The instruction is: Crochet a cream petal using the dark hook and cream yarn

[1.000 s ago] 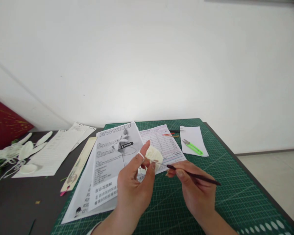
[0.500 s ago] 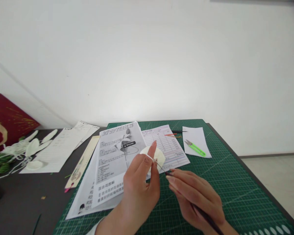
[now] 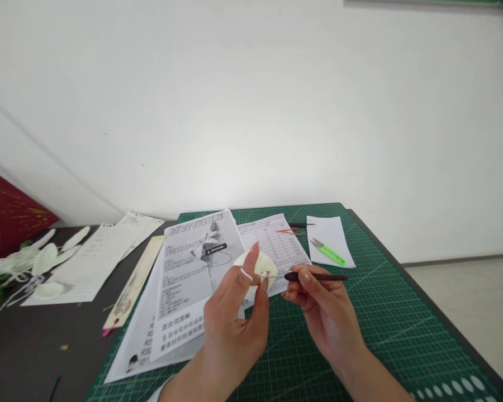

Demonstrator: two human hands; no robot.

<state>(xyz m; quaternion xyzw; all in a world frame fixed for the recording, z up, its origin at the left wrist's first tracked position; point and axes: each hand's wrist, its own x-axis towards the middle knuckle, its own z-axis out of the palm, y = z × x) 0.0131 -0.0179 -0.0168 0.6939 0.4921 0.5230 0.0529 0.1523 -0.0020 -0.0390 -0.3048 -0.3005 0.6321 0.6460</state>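
My left hand (image 3: 237, 312) pinches a small bit of white yarn work (image 3: 265, 275) between thumb and fingers, and a strand of white yarn (image 3: 246, 274) loops over its index finger. My right hand (image 3: 324, 310) grips the dark handle of a crochet hook (image 3: 331, 277), held nearly level. The hook's thin metal shaft points left and its tip meets the white work; stitches are too small to make out. Just behind my left fingers is a round cream-coloured thing (image 3: 271, 262), perhaps a yarn ball, partly hidden by them.
Printed sheets (image 3: 184, 324) and a lined form (image 3: 291, 257) lie on a green cutting mat (image 3: 381, 335). Green thread snips (image 3: 329, 252) rest on white paper (image 3: 335, 229) at right. White petal-shaped pieces (image 3: 50, 290), yarn (image 3: 14, 265) and a beige strip (image 3: 136, 279) are at left.
My right hand has rolled, so the crochet hook's handle now lies nearly level over the fingers instead of sloping down through the palm. The whole view has shifted slightly.
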